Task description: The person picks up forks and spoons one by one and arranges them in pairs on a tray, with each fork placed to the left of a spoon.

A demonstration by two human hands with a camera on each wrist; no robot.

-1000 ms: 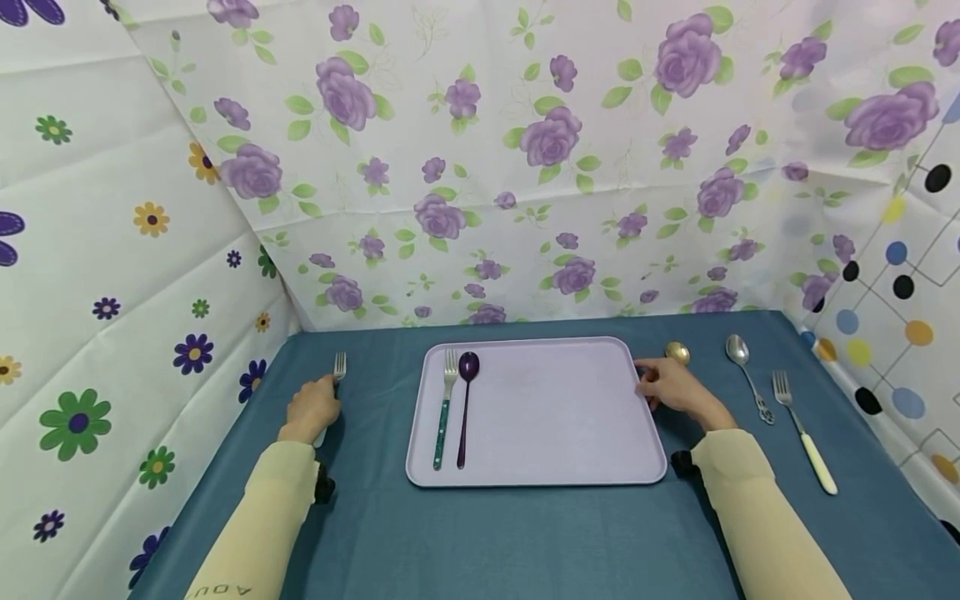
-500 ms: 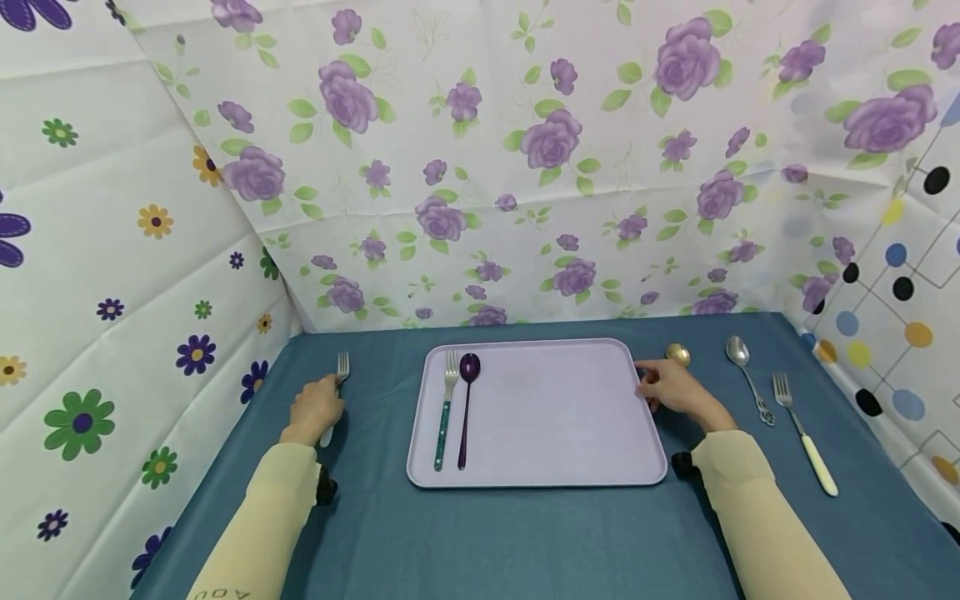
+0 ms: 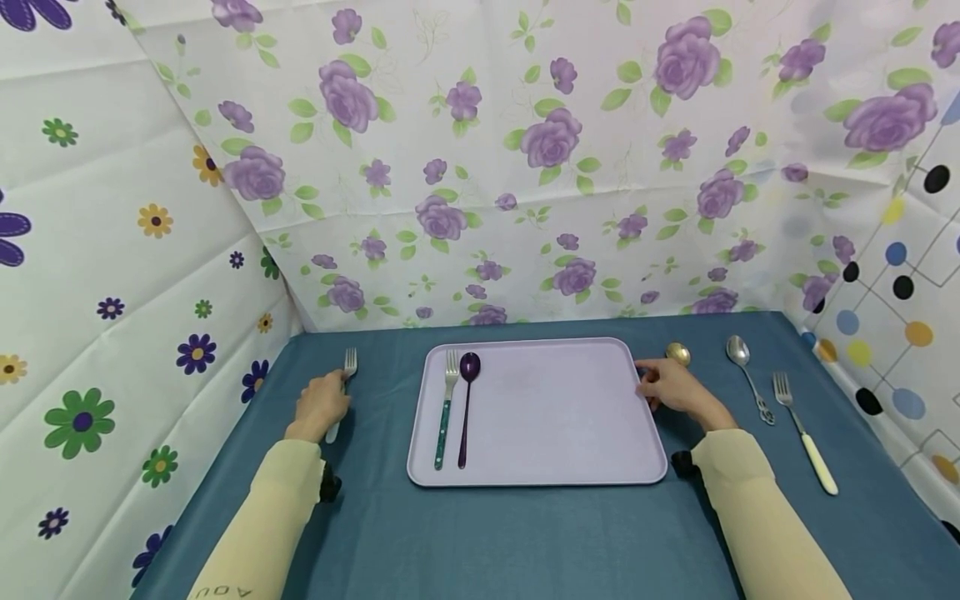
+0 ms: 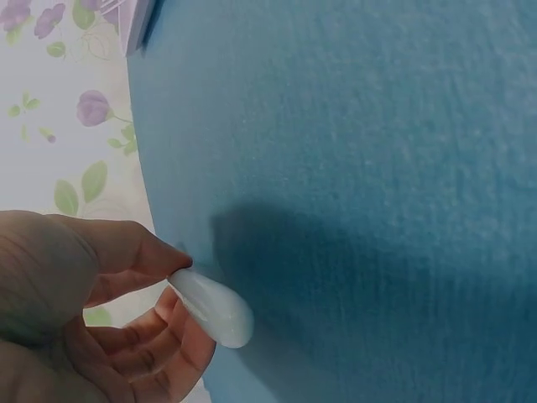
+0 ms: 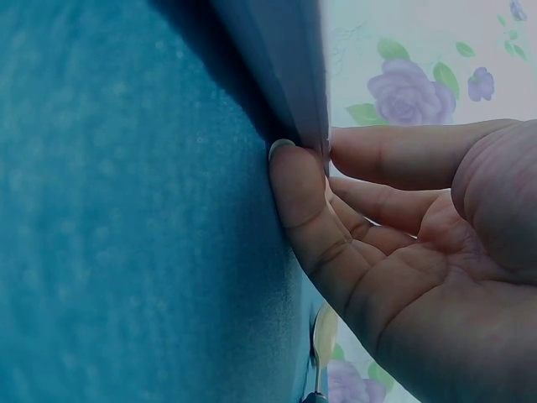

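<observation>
My left hand (image 3: 322,403) pinches a fork (image 3: 350,361) with a white handle, left of the tray. Its tines point away from me, and the handle's rounded white end (image 4: 220,312) sticks out past my thumb in the left wrist view. At the right rim of the pale lilac tray (image 3: 562,417), my right hand (image 3: 670,387) grips the edge between thumb and index finger (image 5: 403,155). On the tray's left side lie a fork with a green handle (image 3: 442,425) and a dark purple spoon (image 3: 469,371), side by side.
Right of the tray lie a gold spoon (image 3: 678,354), partly behind my right hand, a silver spoon with an ornate handle (image 3: 738,352) and a fork with a cream handle (image 3: 806,442). A blue cloth (image 3: 540,542) covers the table. Flowered sheets (image 3: 480,167) stand behind it.
My left hand has shifted slightly right with the white-handled fork, toward the tray. The right hand and the tray stay where they were.
</observation>
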